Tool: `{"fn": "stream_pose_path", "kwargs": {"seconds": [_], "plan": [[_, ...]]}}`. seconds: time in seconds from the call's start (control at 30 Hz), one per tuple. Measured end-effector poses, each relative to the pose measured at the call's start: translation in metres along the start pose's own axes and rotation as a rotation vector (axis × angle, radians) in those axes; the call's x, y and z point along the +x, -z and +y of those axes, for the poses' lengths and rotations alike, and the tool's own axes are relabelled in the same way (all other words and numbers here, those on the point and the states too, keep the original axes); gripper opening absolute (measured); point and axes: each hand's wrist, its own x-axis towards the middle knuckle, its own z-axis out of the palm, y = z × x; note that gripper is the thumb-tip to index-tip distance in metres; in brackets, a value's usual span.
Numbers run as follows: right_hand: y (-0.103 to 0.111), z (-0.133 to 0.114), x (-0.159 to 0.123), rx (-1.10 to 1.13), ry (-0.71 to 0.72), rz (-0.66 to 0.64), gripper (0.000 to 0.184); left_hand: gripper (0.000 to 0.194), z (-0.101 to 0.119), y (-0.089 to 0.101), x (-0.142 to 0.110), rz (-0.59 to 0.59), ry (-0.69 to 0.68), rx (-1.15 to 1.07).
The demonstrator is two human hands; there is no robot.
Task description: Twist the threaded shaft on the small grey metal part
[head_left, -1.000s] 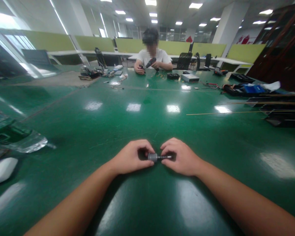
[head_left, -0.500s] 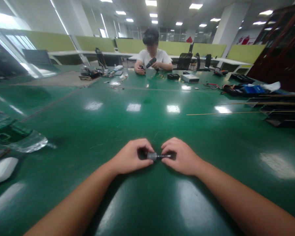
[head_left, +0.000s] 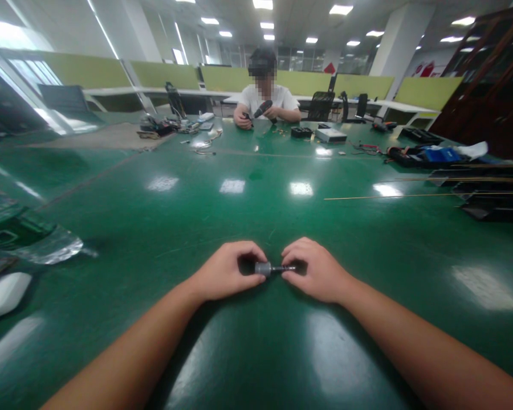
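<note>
A small grey metal cylinder (head_left: 264, 268) with a thin dark shaft (head_left: 282, 267) sticking out to the right lies between my two hands, low over the green table (head_left: 239, 188). My left hand (head_left: 224, 271) is closed round the cylinder end. The fingers of my right hand (head_left: 314, 270) pinch the shaft end. Both forearms rest on the table and reach in from the bottom of the view.
A clear plastic bag (head_left: 29, 239) and a white object (head_left: 2, 293) lie at the left edge. Thin brass rods (head_left: 410, 195), black trays (head_left: 496, 208) and tools are at the right. A person (head_left: 265, 99) sits across the table holding a dark tool.
Both hands and the part have shifted very slightly away from me; the grip looks the same.
</note>
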Motion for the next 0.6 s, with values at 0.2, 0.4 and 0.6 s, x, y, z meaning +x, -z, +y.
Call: {"fn": "stream_pose_path", "kwargs": {"seconds": [0.2,0.4,0.6], "plan": [[0.0000,-0.0003,0.0002,-0.006,0.001,0.000,0.009,0.020,-0.0010,0.0001,0.0002,-0.003,0.009,0.013],[0.0006,0.0010,0.0002,-0.005,0.002,0.004,0.010,0.025,-0.0021,0.0000,0.0000,0.002,-0.005,-0.001],[0.0013,0.0039,-0.0001,-0.001,0.004,0.012,0.010,0.020,-0.0021,0.0007,0.0003,-0.010,-0.025,0.018]]}}
